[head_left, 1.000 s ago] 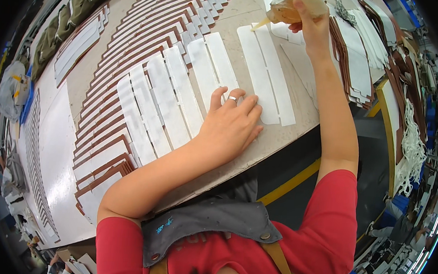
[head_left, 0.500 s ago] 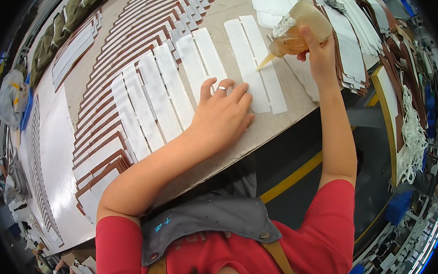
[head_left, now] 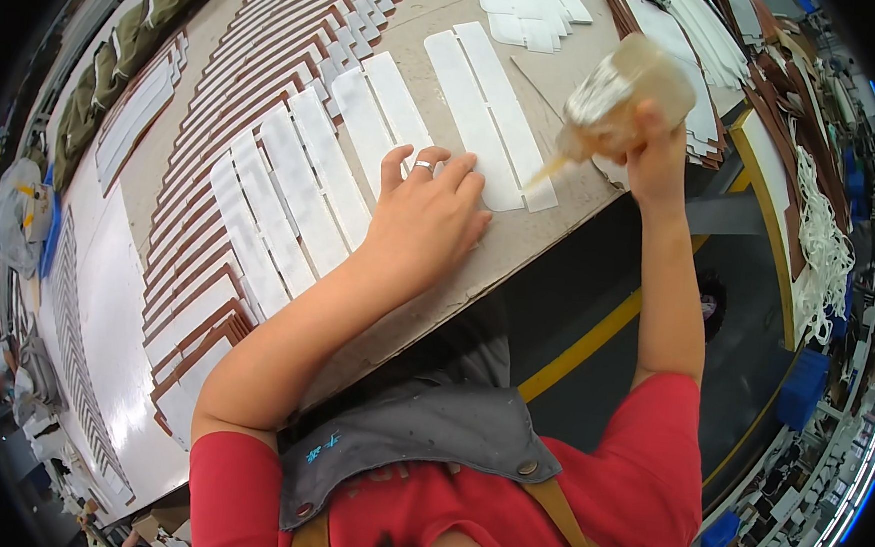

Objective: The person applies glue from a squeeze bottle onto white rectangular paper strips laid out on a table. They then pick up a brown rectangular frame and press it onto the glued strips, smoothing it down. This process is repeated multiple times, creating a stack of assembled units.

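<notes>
**Glue bottle tipped over white strips**

From my remote seat, the bottle's contents are hard to make out through its cloudy amber wall, and my right hand (head_left: 655, 151) hides its base. That hand is wrapped tight around the bottle (head_left: 619, 94), nozzle (head_left: 542, 173) slanting down to the strip (head_left: 487, 116) just beyond my left hand (head_left: 426, 218), which lies flat, fingers spread, on the table (head_left: 562, 196). Since a second ago the bottle has dropped from the far edge toward the near strip ends.
</notes>
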The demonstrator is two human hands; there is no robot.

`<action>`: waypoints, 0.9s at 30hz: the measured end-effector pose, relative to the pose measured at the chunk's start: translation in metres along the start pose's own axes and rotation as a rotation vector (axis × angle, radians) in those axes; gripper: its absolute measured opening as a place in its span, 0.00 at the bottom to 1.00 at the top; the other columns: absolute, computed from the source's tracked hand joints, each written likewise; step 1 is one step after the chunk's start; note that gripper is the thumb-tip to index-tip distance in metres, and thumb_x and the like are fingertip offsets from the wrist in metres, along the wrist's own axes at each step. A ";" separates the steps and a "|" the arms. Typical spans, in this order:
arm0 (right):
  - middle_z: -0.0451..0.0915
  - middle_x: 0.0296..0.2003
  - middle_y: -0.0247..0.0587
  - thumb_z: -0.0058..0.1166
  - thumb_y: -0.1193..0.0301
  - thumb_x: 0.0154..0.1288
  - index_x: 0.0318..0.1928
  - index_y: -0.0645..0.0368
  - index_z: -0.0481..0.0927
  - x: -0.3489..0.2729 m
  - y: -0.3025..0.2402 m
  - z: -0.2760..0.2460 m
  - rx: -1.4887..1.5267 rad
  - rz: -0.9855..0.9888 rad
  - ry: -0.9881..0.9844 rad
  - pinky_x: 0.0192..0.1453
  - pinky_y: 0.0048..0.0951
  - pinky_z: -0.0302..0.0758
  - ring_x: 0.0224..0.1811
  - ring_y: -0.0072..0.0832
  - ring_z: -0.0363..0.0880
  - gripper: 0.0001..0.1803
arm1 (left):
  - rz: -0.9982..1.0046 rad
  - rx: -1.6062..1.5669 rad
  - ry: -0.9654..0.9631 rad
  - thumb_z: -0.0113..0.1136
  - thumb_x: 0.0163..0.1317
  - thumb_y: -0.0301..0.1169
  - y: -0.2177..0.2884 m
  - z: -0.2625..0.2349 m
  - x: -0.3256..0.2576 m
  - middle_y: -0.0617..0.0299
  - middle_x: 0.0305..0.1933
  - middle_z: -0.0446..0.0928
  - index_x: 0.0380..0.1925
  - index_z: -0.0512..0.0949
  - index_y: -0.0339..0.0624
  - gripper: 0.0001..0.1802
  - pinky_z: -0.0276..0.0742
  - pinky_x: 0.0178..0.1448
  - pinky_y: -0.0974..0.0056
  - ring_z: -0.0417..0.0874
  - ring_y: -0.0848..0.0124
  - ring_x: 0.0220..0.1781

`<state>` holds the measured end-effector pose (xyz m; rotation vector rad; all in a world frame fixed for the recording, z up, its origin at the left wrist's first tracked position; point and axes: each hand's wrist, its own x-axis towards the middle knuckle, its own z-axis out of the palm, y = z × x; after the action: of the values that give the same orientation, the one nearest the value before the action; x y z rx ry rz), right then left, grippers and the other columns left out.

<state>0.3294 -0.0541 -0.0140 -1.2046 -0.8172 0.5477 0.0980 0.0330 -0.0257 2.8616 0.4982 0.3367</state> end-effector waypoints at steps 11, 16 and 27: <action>0.78 0.23 0.32 0.61 0.56 0.59 0.36 0.58 0.76 0.120 0.037 0.055 -0.149 -0.338 -0.075 0.18 0.18 0.68 0.19 0.16 0.74 0.17 | -0.003 -0.020 -0.024 0.58 0.55 0.36 -0.002 0.001 -0.001 0.60 0.55 0.71 0.42 0.74 0.40 0.16 0.49 0.66 0.48 0.70 0.62 0.58; 0.78 0.22 0.32 0.60 0.58 0.59 0.35 0.58 0.76 0.134 0.052 0.064 -0.170 -0.360 -0.071 0.18 0.18 0.67 0.18 0.16 0.74 0.16 | 0.004 -0.018 -0.027 0.58 0.55 0.36 -0.004 0.002 -0.002 0.59 0.55 0.70 0.42 0.74 0.39 0.17 0.50 0.66 0.46 0.70 0.62 0.58; 0.76 0.27 0.35 0.61 0.54 0.57 0.45 0.63 0.71 0.094 0.037 0.029 -0.282 -0.156 -0.030 0.18 0.18 0.67 0.17 0.18 0.71 0.27 | 0.003 -0.048 -0.009 0.59 0.54 0.36 -0.003 0.001 -0.001 0.58 0.53 0.71 0.40 0.74 0.38 0.16 0.49 0.65 0.46 0.70 0.61 0.57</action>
<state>0.3651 0.0444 -0.0211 -1.3771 -1.0291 0.3311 0.0969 0.0349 -0.0279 2.8170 0.4778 0.3317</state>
